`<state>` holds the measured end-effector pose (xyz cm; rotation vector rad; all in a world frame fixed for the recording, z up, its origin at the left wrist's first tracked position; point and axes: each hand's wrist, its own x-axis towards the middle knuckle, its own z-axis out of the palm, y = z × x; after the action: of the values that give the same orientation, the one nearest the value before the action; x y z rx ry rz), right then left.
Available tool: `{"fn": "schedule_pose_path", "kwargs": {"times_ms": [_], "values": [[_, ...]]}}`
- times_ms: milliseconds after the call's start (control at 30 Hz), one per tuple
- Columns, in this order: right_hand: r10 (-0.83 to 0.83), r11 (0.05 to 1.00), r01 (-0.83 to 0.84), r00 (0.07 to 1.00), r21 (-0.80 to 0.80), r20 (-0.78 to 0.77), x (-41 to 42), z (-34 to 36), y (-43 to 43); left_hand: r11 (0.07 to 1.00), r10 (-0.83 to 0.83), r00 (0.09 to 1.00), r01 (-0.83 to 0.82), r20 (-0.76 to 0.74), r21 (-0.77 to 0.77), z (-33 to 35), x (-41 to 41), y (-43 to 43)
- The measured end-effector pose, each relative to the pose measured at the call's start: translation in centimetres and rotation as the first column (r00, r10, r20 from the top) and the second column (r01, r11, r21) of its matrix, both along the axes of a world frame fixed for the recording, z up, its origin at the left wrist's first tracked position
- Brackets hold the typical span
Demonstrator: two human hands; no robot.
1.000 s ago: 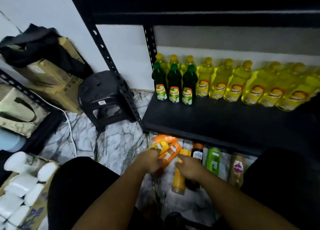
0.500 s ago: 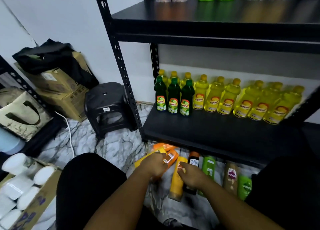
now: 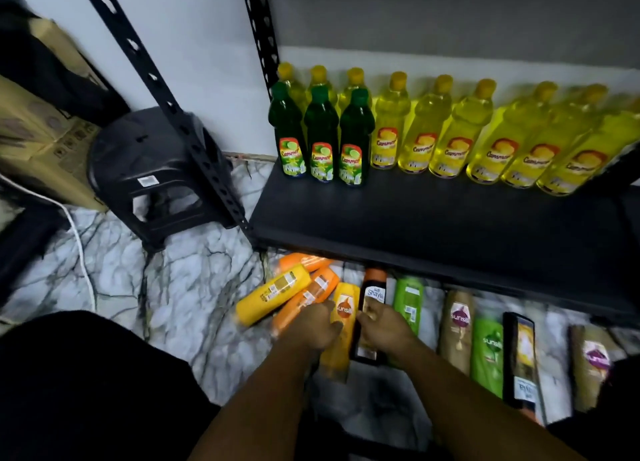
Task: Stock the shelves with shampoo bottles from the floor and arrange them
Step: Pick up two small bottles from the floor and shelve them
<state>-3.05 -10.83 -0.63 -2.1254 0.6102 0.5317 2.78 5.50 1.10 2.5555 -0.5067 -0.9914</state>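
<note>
While both reach down, left hand (image 3: 313, 329) fingers (image 3: 329, 317) curled on yellow bottle (image 3: 343, 304), right hand (image 3: 384, 325) fingers (image 3: 369, 316) curled on black bottle (image 3: 374, 292)

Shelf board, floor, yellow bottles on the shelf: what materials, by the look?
Shelf board: matte black, flat, likely painted metal or laminate; cannot tell which. Floor: smooth white tile or stone with dark marble veining. Yellow bottles: probably clear plastic, since the liquid shows through and highlights glint.
</note>
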Motion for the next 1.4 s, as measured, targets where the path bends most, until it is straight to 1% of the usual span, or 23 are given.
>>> {"fn": "schedule_pose_path", "kwargs": {"times_ms": [67, 167, 233, 300, 333, 433, 467, 533, 600, 667, 767, 833, 867, 933, 967, 1033, 1067, 1133, 1167, 1200, 1233, 1300, 1400], "values": [[-0.027, 1.0, 0.027, 1.0, 0.0, -0.004, 0.8, -1.3, -0.4, 0.999, 0.001, 1.0, -0.001, 0.006, -0.032, -2.0, -0.4, -0.6], [-0.148, 0.988, 0.148, 0.989, 0.041, -0.012, 1.8, -4.0, -0.4, 0.999, 0.026, 1.0, -0.026, -0.006, -0.025, -4.0, -0.5, -1.4], [-0.268, 0.959, 0.269, 0.963, 0.087, -0.015, 2.6, -5.7, -0.3, 0.995, 0.1, 0.994, -0.101, -0.04, -0.022, -5.2, -0.5, -1.7], [-0.344, 0.936, 0.346, 0.938, 0.061, -0.042, 3.4, -6.9, -0.2, 0.983, 0.179, 0.982, -0.181, -0.057, -0.025, -6.3, -0.3, -2.0], [-0.353, 0.935, 0.355, 0.933, 0.024, -0.065, 3.7, -7.2, -0.2, 0.978, 0.207, 0.974, -0.21, -0.086, -0.02, -6.7, -0.1, -2.1], [-0.326, 0.944, 0.319, 0.94, -0.081, -0.098, 4.1, -8.6, -0.2, 0.96, 0.278, 0.945, -0.277, -0.174, 0.031, -8.1, 0.0, -2.4], [-0.303, 0.951, 0.292, 0.945, -0.106, -0.122, 4.0, -8.9, -0.2, 0.962, 0.273, 0.947, -0.268, -0.172, 0.051, -8.4, 0.0, -2.4], [-0.24, 0.966, 0.216, 0.953, -0.143, -0.183, 3.3, -9.7, -0.1, 0.962, 0.271, 0.955, -0.265, -0.117, 0.068, -9.2, -0.4, -2.4], [-0.164, 0.979, 0.125, 0.953, -0.163, -0.256, 2.9, -10.2, -0.1, 0.955, 0.296, 0.949, -0.292, -0.11, 0.045, -9.7, -0.7, -2.1], [-0.114, 0.99, 0.081, 0.941, -0.116, -0.317, 2.4, -10.5, 0.0, 0.941, 0.338, 0.93, -0.337, -0.144, 0.035, -10.3, -0.7, -1.6], [-0.189, 0.977, 0.212, 0.914, 0.023, -0.36, 1.1, -11.9, 0.5, 0.912, 0.4, 0.884, -0.409, -0.242, 0.012, -11.0, -0.7, -0.7], [-0.321, 0.914, 0.385, 0.881, 0.131, -0.348, -0.1, -13.4, 0.8, 0.901, 0.41, 0.863, -0.433, -0.295, -0.013, -10.8, -0.9, -0.2], [-0.384, 0.874, 0.455, 0.862, 0.17, -0.33, -0.5, -13.0, 1.0, 0.904, 0.402, 0.863, -0.428, -0.307, -0.018, -10.5, -1.0, 0.0], [-0.479, 0.804, 0.552, 0.821, 0.22, -0.309, -1.0, -11.7, 1.1, 0.902, 0.387, 0.863, -0.427, -0.325, -0.061, -9.7, -1.2, 0.1], [-0.501, 0.779, 0.572, 0.814, 0.257, -0.294, -1.2, -11.0, 1.0, 0.895, 0.39, 0.861, -0.438, -0.325, -0.087, -9.2, -1.2, 0.0], [-0.507, 0.747, 0.561, 0.828, 0.357, -0.241, -0.9, -8.8, 0.7, 0.873, 0.39, 0.874, -0.451, -0.289, -0.185, -7.6, -0.6, -0.5], [-0.49, 0.752, 0.531, 0.846, 0.391, -0.209, -0.6, -7.6, 0.5, 0.871, 0.377, 0.892, -0.433, -0.249, -0.232, -6.7, -0.1, -0.7], [-0.407, 0.786, 0.429, 0.901, 0.445, -0.15, 0.3, -4.7, 0.0, 0.892, 0.302, 0.944, -0.329, -0.133, -0.311, -5.1, 1.1, -0.9], [-0.371, 0.797, 0.382, 0.921, 0.467, -0.12, 0.6, -3.6, -0.1, 0.895, 0.268, 0.958, -0.288, -0.106, -0.34, -4.2, 1.6, -0.9], [-0.338, 0.805, 0.336, 0.937, 0.489, -0.088, 0.9, -2.2, -0.3, 0.896, 0.26, 0.958, -0.286, -0.118, -0.341, -2.7, 1.9, -0.8], [-0.328, 0.808, 0.312, 0.943, 0.5, -0.059, 0.9, -1.3, -0.4, 0.887, 0.273, 0.944, -0.321, -0.186, -0.333, -1.5, 2.1, -0.7], [-0.317, 0.835, 0.275, 0.948, 0.477, 0.008, 0.6, 0.1, -0.6, 0.866, 0.31, 0.918, -0.38, -0.249, -0.324, 0.1, 2.1, -0.4], [-0.321, 0.874, 0.26, 0.943, 0.41, 0.087, -0.7, 1.9, -0.5, 0.827, 0.344, 0.891, -0.437, -0.296, -0.354, 1.9, 1.4, -0.2]]}}
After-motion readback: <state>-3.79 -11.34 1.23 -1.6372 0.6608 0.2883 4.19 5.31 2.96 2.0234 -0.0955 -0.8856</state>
